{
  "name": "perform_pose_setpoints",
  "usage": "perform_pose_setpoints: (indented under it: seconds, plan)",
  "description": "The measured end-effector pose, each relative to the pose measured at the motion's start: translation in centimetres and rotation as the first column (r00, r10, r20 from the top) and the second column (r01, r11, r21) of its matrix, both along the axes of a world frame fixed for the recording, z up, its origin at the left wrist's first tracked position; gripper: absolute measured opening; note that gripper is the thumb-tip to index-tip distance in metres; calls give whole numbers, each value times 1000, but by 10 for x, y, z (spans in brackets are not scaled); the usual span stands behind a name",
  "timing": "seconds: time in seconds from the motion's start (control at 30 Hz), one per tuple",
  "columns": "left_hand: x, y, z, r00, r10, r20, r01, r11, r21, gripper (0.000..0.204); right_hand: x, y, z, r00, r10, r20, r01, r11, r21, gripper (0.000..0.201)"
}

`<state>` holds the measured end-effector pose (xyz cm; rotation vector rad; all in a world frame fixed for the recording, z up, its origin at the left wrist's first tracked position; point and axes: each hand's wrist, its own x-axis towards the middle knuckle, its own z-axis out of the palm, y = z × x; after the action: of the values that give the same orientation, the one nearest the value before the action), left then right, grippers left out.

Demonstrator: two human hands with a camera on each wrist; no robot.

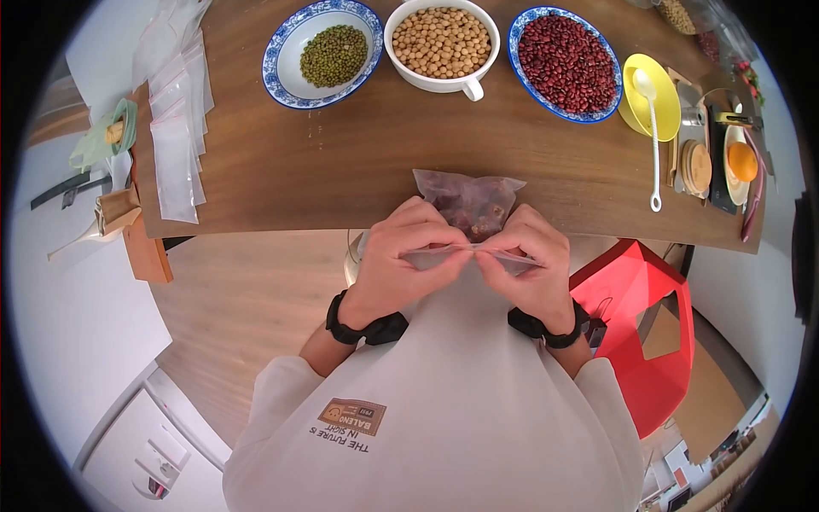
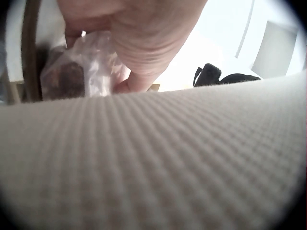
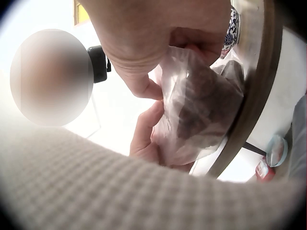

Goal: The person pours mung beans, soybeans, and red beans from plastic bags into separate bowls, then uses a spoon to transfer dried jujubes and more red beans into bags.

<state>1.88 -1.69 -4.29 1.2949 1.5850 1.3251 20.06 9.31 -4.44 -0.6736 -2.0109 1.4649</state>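
Note:
A clear zip bag [image 1: 478,205] with dark reddish-brown pieces in its bottom lies against the front edge of the wooden table, its top edge turned toward the person's shirt. My left hand [image 1: 409,252] pinches that top edge between thumb and fingers, left of the middle. Close beside it, my right hand [image 1: 529,260] pinches the same edge, and the thumbs nearly meet. Seen from the right wrist, the bag [image 3: 201,105] bulges with its dark contents. In the left wrist view a sleeve or shirt cloth hides the lower part of the bag [image 2: 72,76].
Along the table [image 1: 341,171] stand a bowl of green beans [image 1: 333,55], a white cup of chickpeas [image 1: 441,43] and a bowl of red beans [image 1: 567,64]. A yellow bowl [image 1: 665,111] holds a white spoon [image 1: 653,128]. Several empty zip bags [image 1: 179,128] lie left.

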Motion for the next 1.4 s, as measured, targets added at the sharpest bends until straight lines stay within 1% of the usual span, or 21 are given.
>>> perform_pose_setpoints:
  seconds: [0.13, 0.2, 0.23, 0.3, 0.4, 0.53, 0.6, 0.63, 0.7, 0.73, 0.8, 0.83, 0.9, 1.03, 1.1, 1.3, 1.4]
  plan:
    - [-4, 1, 3, 1000, -4, 14, 4, 1000, 13, 13, 2, 2, -1, 1000, 1, -15, 0, 1000, 15, 17]
    - [-9, -1, 4, 998, -15, 68, 16, 1000, -17, 12, 11, 5, -7, 999, 23, -33, -25, 997, -67, 15]
    - [-12, -3, 3, 997, -14, 69, 16, 1000, -18, 12, 14, 6, -6, 999, 23, -32, -25, 997, -68, 15]
    - [-18, -8, -3, 996, -5, 84, 8, 999, -45, 10, 19, 7, -4, 1000, -11, 3, 11, 992, -123, 13]
    - [-21, -13, -4, 991, 0, 136, 13, 996, -88, 9, 19, 6, -4, 1000, -16, 8, 17, 992, -128, 11]
    - [-23, -15, -2, 994, -4, 111, 15, 995, -101, 9, 19, 6, -9, 1000, -16, -10, 15, 995, -99, 10]
    - [-23, -14, -2, 977, 10, 214, 22, 989, -147, 10, 17, 5, -8, 999, -35, -23, 32, 994, -109, 10]
    - [-24, -15, -2, 977, 9, 215, 23, 989, -146, 10, 19, 6, -8, 999, -36, -22, 34, 994, -108, 10]
    - [-30, -16, -3, 977, -15, 213, 50, 986, -161, 10, 24, 9, -8, 998, -67, -3, 65, 981, -182, 10]
    - [-32, -16, -3, 977, -14, 213, 50, 986, -162, 10, 26, 10, -8, 998, -66, -2, 65, 981, -183, 10]
    - [-34, -17, -1, 993, -55, 109, 68, 991, -114, 10, 29, 13, -8, 999, -47, -1, 47, 989, -140, 11]
    - [-35, -17, -1, 993, -55, 109, 67, 991, -114, 10, 29, 14, -8, 999, -47, -1, 46, 989, -141, 11]
    - [-37, -17, -1, 996, -81, 47, 85, 992, -91, 9, 27, 14, -8, 998, -30, -52, 25, 996, -88, 11]
    - [-37, -16, -4, 997, -66, 46, 68, 997, -45, 8, 28, 14, -11, 998, -5, -56, 1, 997, -80, 12]
    - [-39, -16, -4, 996, -85, 27, 85, 996, -18, 8, 28, 15, -12, 998, 25, -61, -28, 998, -54, 13]
    - [-39, -17, -7, 997, -69, 28, 69, 998, 0, 8, 27, 14, -11, 996, 49, -69, -52, 998, -44, 17]
    - [-41, -17, -7, 997, -66, 34, 66, 998, 9, 10, 27, 14, -11, 996, 46, -75, -49, 998, -42, 15]
